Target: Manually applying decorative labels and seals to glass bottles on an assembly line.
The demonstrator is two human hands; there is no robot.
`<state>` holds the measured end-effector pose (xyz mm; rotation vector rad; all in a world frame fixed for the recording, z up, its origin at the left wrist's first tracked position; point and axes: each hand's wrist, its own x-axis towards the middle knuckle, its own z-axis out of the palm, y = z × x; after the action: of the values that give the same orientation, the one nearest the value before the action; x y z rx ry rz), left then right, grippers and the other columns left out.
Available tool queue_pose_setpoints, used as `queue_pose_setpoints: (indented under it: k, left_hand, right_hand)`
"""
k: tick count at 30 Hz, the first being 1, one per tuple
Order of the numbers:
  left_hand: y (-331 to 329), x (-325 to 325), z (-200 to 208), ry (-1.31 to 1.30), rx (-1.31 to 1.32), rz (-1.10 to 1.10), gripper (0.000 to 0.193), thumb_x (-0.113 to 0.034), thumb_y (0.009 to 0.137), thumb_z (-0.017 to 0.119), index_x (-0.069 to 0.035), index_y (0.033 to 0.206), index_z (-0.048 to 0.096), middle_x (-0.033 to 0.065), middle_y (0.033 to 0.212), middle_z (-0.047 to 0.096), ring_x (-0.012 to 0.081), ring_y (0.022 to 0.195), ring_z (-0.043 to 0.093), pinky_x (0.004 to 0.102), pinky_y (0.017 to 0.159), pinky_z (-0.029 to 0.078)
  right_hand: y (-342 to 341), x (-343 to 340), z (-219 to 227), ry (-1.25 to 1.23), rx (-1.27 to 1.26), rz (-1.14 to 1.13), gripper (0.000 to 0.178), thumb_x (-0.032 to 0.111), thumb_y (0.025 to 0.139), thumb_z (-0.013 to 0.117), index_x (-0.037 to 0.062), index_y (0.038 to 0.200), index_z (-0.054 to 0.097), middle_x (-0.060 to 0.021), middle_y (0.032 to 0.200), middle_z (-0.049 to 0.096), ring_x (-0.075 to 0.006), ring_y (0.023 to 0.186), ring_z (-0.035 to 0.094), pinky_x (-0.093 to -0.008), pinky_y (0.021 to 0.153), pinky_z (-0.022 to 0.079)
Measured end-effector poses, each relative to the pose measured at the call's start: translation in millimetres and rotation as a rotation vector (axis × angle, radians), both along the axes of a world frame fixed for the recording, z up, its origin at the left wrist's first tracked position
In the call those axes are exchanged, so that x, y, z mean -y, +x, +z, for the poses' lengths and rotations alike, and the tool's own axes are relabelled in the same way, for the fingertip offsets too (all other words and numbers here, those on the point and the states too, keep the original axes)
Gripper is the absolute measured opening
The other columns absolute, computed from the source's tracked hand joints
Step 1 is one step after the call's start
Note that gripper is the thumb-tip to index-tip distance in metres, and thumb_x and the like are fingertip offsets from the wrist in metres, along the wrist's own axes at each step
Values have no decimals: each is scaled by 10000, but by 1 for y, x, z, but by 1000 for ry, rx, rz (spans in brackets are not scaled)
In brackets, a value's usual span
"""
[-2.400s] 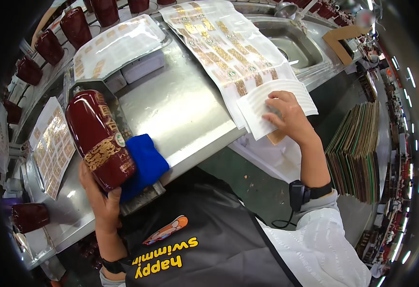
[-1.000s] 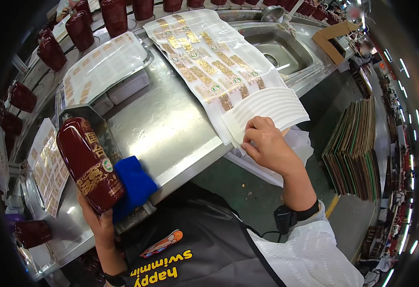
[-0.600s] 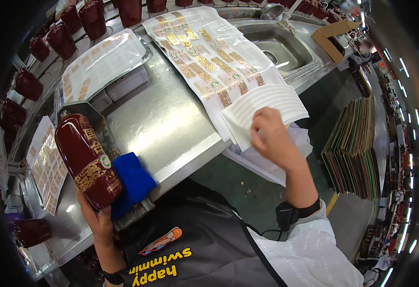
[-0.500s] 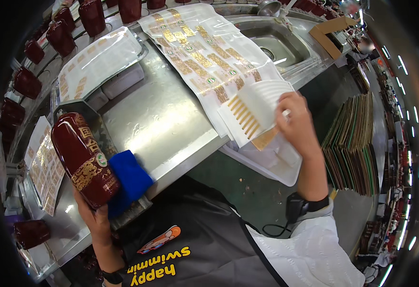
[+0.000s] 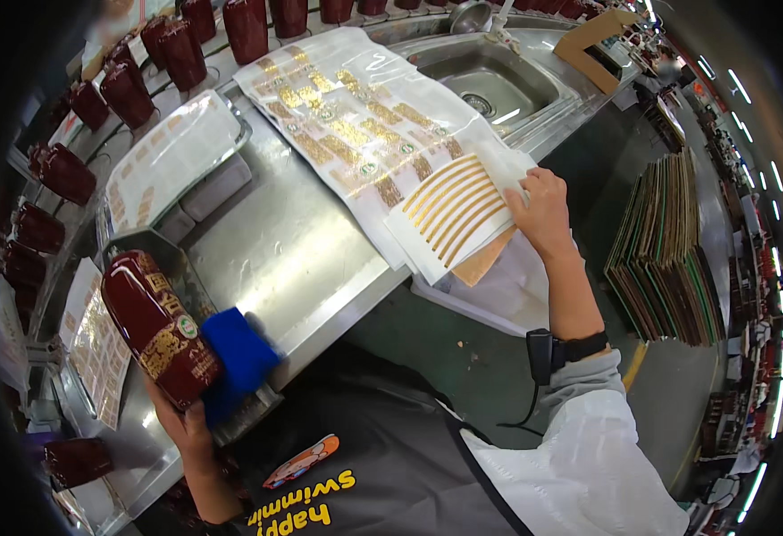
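My left hand [image 5: 183, 427] is closed around one end of a glossy dark red bottle [image 5: 154, 317] with gold print and a small green-and-white round mark. The bottle lies tilted in a dark metal cradle [image 5: 180, 261], beside a blue cloth [image 5: 238, 359]. At the right, my right hand [image 5: 541, 210] pinches the edge of a white sheet with curved gold stripes [image 5: 456, 214]. That sheet rests at the near end of a long plastic-covered sheet of gold decals [image 5: 355, 121]. Under it, a tan piece [image 5: 484, 259] sticks out above a white tray [image 5: 489, 299].
A steel sink [image 5: 485, 85] is set in the counter [image 5: 293, 219], with an open cardboard box [image 5: 592, 54] beyond it. More decal sheets [image 5: 172, 161] lie at the left. Several dark red bottles [image 5: 180, 52] line the far side. A stack of boards [image 5: 668, 250] stands at the right.
My right hand has shifted a little and its fingers now lie at the striped sheet's edge. Gold stripes show where the sheet looked mostly white. My left hand still holds the bottle.
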<state>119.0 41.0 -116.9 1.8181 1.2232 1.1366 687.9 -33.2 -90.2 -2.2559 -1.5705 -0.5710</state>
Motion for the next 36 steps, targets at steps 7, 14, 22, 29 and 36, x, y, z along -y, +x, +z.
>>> queue_pose_setpoints:
  k: [7, 14, 22, 29, 36]
  left_hand:
    - [-4, 2, 4, -5, -10, 4, 1016, -662, 851, 583, 52, 1484, 233, 191, 1414, 419, 275, 1290, 446, 393, 1080, 335]
    - [1, 0, 7, -13, 10, 2, 1001, -650, 852, 594, 50, 1476, 246, 183, 1400, 428, 266, 1277, 454, 390, 1073, 342]
    - [13, 8, 15, 29, 3, -20, 932, -613, 873, 586, 41, 1465, 287, 171, 1408, 436, 258, 1295, 439, 388, 1090, 321]
    - [8, 0, 8, 29, 10, 15, 944, -592, 866, 620, 45, 1467, 269, 165, 1399, 434, 249, 1278, 450, 383, 1079, 334]
    - [8, 7, 23, -79, 124, 21, 997, -574, 834, 673, 20, 1497, 224, 169, 1395, 445, 262, 1276, 473, 393, 1060, 382]
  right_hand:
    - [79, 67, 23, 859, -1130, -204, 164, 183, 920, 603, 25, 918, 647, -22, 757, 620, -105, 598, 548, -274, 478, 415]
    - [163, 161, -73, 890, -1353, -740, 356, 426, 928, 556, 71, 928, 569, -87, 837, 559, -245, 642, 524, -419, 482, 418]
    - [88, 109, -98, 548, -570, -236, 289, 102, 934, 522, 62, 1192, 646, -103, 1177, 619, -228, 1025, 585, -345, 874, 472]
    - [-29, -26, 23, 95, -306, 524, 283, -35, 790, 565, 82, 1009, 701, -82, 1122, 614, -304, 1117, 522, -403, 952, 442]
    - [-43, -81, 37, -273, -200, 724, 252, 130, 762, 667, 65, 999, 612, -163, 1052, 574, -369, 1023, 506, -439, 963, 398]
